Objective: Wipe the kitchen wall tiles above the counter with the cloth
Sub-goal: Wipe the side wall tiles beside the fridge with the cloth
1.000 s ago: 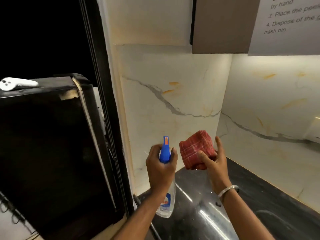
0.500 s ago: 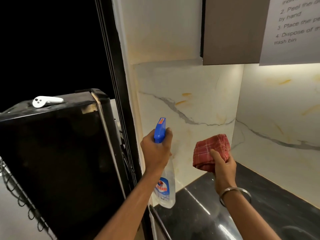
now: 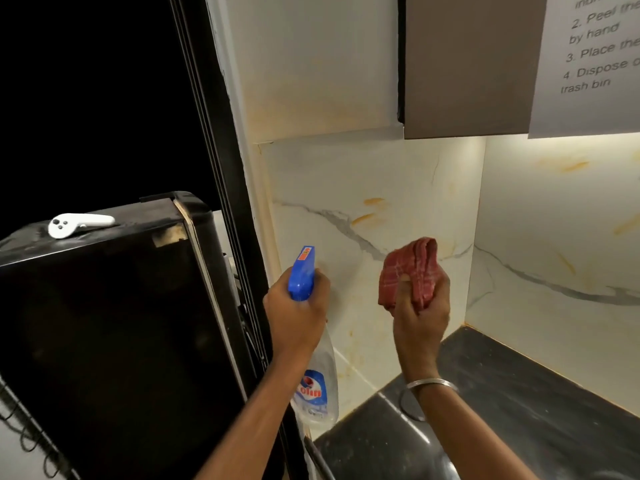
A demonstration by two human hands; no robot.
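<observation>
1. Grip: our right hand (image 3: 420, 308) is closed around the cloth (image 3: 408, 270), thumb in front and fingers wrapped behind, the red checked fabric bunched into a wad that sticks up above the fist. Our left hand (image 3: 296, 308) is wrapped around the neck of the spray bottle (image 3: 313, 368), its blue trigger head (image 3: 302, 273) pointing at the wall.
2. Position: the cloth is raised in front of the wall tiles (image 3: 363, 188) to the left of the corner, above the dark counter (image 3: 519, 403). We cannot tell whether it touches the tile.
3. Surface: the tiles are pale marble-look with grey veins. Orange marks (image 3: 372, 209) show above the cloth; more show on the right-hand wall.
4. Handling (judgement): the cloth is soft, light and limp. Held as a wad it offers little flat face. Spreading it under the palm and fingers would likely cover more tile per stroke.
5. Handling (judgement): glossy tile wetted with spray should let the cloth slide easily, so firm palm pressure seems needed on the stains.
6. Progress (judgement): wiping has scarcely started, as stains remain.
7. Surroundings: a black appliance (image 3: 104, 323) stands at left with a white controller (image 3: 78, 223) on top. A wall cabinet (image 3: 467, 64) carrying a printed sheet (image 3: 595, 57) hangs above.
</observation>
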